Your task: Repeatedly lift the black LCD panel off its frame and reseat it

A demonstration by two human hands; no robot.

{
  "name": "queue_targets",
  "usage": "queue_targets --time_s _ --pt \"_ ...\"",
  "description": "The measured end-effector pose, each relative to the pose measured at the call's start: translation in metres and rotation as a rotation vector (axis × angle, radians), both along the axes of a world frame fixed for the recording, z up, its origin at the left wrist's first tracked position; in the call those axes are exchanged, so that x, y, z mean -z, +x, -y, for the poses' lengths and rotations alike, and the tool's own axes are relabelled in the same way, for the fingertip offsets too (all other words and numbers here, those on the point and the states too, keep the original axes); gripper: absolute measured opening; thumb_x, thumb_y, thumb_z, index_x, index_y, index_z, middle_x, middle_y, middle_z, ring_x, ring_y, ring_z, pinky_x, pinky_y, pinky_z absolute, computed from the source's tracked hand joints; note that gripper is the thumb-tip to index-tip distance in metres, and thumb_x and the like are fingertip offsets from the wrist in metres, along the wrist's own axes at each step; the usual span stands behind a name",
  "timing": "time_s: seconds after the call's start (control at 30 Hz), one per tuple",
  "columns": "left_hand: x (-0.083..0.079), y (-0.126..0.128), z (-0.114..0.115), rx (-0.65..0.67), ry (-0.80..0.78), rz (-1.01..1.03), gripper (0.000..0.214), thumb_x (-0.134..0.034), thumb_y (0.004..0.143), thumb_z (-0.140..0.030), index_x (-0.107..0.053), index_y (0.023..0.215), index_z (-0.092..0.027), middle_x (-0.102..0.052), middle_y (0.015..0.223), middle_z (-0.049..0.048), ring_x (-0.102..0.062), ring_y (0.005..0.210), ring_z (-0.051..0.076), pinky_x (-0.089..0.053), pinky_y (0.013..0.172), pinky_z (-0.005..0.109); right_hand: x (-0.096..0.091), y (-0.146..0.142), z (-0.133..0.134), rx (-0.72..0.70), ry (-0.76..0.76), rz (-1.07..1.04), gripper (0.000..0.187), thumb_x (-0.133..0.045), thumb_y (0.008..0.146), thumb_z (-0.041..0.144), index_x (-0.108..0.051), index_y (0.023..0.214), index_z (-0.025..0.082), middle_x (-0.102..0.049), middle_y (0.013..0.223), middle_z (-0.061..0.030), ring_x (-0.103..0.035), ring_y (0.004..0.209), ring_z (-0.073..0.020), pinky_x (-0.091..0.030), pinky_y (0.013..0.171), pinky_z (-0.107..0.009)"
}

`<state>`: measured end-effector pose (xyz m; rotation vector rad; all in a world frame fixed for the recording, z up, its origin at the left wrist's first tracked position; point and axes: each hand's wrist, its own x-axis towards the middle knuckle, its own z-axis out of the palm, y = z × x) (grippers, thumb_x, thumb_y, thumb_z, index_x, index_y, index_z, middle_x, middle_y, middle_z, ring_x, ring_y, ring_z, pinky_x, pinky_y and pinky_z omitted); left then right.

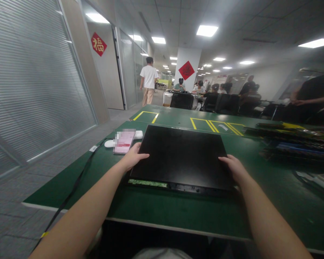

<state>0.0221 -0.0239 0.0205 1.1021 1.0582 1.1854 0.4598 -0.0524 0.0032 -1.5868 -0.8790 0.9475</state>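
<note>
Between my hands is a flat black display panel [182,156], a screen without a frame. Along its near edge runs a narrow green circuit board [147,183]. My left hand [132,156] grips the panel's left edge, thumb on top and fingers beneath. On the opposite edge, my right hand [233,167] holds it the same way, its fingers mostly hidden below. The panel is over the green tabletop [164,208]; whether it touches the surface I cannot tell. Just left of my left hand, a phone with a pink screen [124,141] rests on a white stand [109,143].
A blurred stack of dark panels [283,140] lies at the right, with a pale device [318,181] nearer me. Yellow tape [145,112] marks the table's far side. A black cable [78,183] hangs over the left edge. Several people and chairs [181,100] are beyond.
</note>
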Motion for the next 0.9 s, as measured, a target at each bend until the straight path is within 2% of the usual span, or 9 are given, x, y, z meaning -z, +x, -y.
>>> queue_targets --time_s 0.37,0.67,0.9 --pt "-0.0022 0.0005 0.0015 -0.006 0.003 -0.008 0.06 -0.084 0.055 -0.006 -0.054 0.105 -0.02 -0.071 0.118 0.0108 -0.061 0.122 0.034 -0.05 0.101 0.053 0.0015 0.0028 -0.0013 0.006 0.017 0.031 0.027 -0.074 0.063 0.032 -0.064 0.087 0.025 -0.074 0.079 -0.0037 -0.069 0.074 -0.0244 -0.053 0.062 -0.033" --pt "-0.0005 -0.0009 0.0008 0.004 0.01 -0.013 0.059 -0.083 0.058 -0.006 -0.053 0.107 -0.02 -0.069 0.122 0.0099 -0.063 0.119 0.031 -0.052 0.1 0.049 -0.0014 0.0005 0.0012 0.02 0.024 0.043 0.024 -0.075 0.063 0.031 -0.063 0.083 0.024 -0.074 0.081 -0.0034 -0.069 0.076 -0.0234 -0.051 0.062 -0.031" --pt "0.0006 -0.002 -0.0003 0.01 0.017 -0.028 0.057 -0.084 0.059 -0.006 -0.053 0.106 -0.02 -0.072 0.116 0.0084 -0.067 0.113 0.029 -0.054 0.098 0.047 0.0009 0.0032 0.0001 -0.015 0.024 0.047 0.026 -0.074 0.064 0.032 -0.062 0.085 0.024 -0.074 0.082 -0.0033 -0.069 0.076 -0.0239 -0.051 0.063 -0.032"
